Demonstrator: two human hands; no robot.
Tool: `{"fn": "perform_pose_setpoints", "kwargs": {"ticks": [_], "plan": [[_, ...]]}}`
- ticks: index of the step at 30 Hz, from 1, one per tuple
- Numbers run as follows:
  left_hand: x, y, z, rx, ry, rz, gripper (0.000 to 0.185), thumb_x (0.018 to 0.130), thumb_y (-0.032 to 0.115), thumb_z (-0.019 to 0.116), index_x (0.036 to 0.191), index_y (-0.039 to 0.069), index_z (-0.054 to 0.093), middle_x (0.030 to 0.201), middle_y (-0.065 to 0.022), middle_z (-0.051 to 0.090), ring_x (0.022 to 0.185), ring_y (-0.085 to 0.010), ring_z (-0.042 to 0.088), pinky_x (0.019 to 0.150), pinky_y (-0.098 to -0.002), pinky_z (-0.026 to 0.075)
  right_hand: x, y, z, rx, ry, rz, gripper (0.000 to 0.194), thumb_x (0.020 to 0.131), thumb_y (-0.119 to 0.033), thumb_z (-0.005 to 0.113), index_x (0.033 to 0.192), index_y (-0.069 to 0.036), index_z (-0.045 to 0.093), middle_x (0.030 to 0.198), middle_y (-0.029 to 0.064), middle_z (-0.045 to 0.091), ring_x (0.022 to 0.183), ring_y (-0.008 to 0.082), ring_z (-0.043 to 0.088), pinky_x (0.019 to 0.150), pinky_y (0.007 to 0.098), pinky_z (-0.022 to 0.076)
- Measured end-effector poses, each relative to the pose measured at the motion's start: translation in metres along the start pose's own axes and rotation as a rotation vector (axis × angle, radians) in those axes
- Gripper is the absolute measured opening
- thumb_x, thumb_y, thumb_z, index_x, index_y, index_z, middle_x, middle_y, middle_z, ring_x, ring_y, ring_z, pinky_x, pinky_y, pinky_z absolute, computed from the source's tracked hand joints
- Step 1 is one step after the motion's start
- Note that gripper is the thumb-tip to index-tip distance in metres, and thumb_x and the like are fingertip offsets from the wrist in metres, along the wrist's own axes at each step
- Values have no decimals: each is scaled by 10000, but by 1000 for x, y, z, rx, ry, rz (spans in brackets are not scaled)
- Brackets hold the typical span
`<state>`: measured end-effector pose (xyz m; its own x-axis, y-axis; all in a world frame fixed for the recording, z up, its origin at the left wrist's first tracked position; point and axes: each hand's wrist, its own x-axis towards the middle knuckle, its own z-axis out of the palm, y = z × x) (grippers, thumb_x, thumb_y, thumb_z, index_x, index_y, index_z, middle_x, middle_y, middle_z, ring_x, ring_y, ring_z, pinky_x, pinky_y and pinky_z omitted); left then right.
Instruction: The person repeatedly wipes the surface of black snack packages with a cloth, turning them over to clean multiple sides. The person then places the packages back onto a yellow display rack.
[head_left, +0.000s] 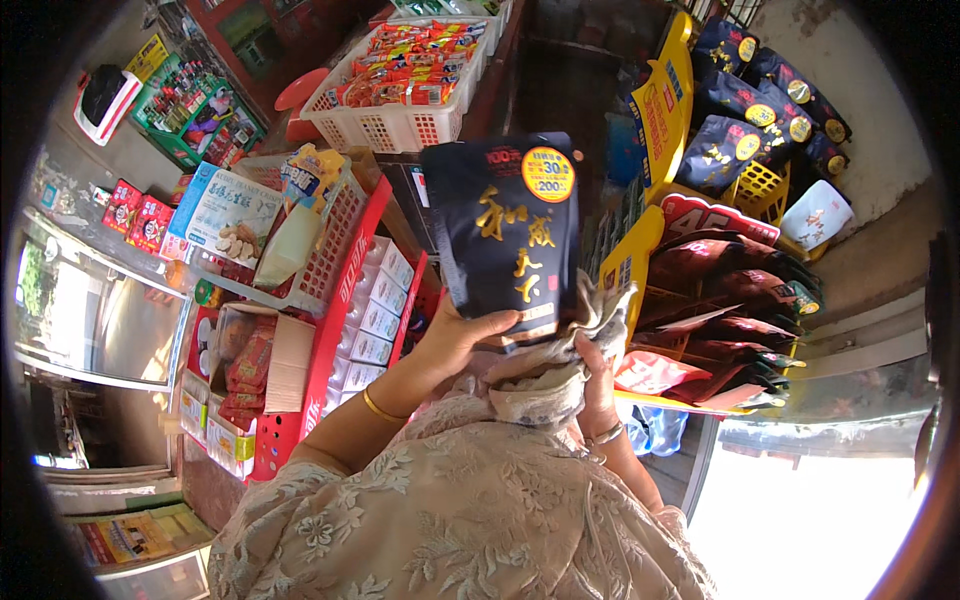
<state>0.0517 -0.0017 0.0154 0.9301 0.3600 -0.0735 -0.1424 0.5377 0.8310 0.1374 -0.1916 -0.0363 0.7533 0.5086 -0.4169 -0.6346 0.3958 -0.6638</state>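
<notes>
A dark blue plastic pouch (491, 247) with gold writing and a yellow round sticker is held upright in my left hand (457, 334), the thumb across its lower front. My right hand (596, 375) grips a crumpled light grey cloth (544, 386), whose upper folds reach the pouch's lower right edge. More dark pouches (724, 150) of a similar look stand on a yellow rack at the upper right. Below them, dark red pouches (720, 330) lie in overlapping rows.
To the left, a red display shelf (345, 300) holds white boxes, beside a light plastic basket (322, 262) with packaged snacks. Ahead is a white basket (390, 120) of orange packets. The yellow rack's side panel (667, 112) rises at the right, near the pouch.
</notes>
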Motion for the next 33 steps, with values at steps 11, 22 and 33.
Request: {"fn": "perform_pose_setpoints", "kwargs": {"ticks": [11, 22, 33], "plan": [[-17, -12, -6, 253, 126, 20, 421, 803, 8, 740, 1191, 20, 576, 1084, -79, 665, 950, -163, 648, 820, -314, 552, -13, -8, -3, -1173, -419, -803, 599, 680, -140, 799, 1205, 15, 555, 1144, 199, 618, 1069, 334, 618, 920, 424, 506], [-41, -6, -19, 581, -107, -14, 730, 804, 14, 722, 1437, 57, 359, 901, -108, 665, 711, -153, 630, 616, -330, 527, 44, -23, 32, -795, -273, -727, 389, 796, -35, 742, 1152, 9, 591, 1073, 91, 666, 946, 175, 613, 859, 317, 486], [-26, 36, -68, 260, 155, 141, 600, 788, 68, 798, 1291, 53, 471, 1057, -40, 649, 919, -103, 617, 812, -280, 530, 24, 14, 76, -1014, -514, -478, 234, 771, -70, 732, 971, 10, 642, 890, 84, 698, 808, 163, 638, 759, 323, 512]]}}
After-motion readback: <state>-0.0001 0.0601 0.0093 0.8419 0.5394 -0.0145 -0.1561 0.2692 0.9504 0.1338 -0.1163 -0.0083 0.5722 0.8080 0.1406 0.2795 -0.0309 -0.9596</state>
